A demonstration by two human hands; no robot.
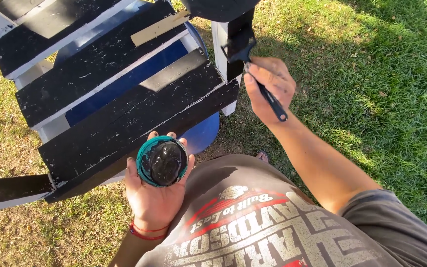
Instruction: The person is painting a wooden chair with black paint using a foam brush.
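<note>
My left hand cups a small teal bowl filled with glossy black paint, held just below the front slat of a wooden chair. My right hand grips a black paintbrush; its bristles touch the chair's front leg, which is partly black and partly white. The chair's seat slats are painted black with white edges showing.
A blue barrel stands under the chair. A bare wooden stir stick lies on an upper slat. Grass surrounds the chair, sunlit at right, with a dry patch at left. A toe of my foot shows near the barrel.
</note>
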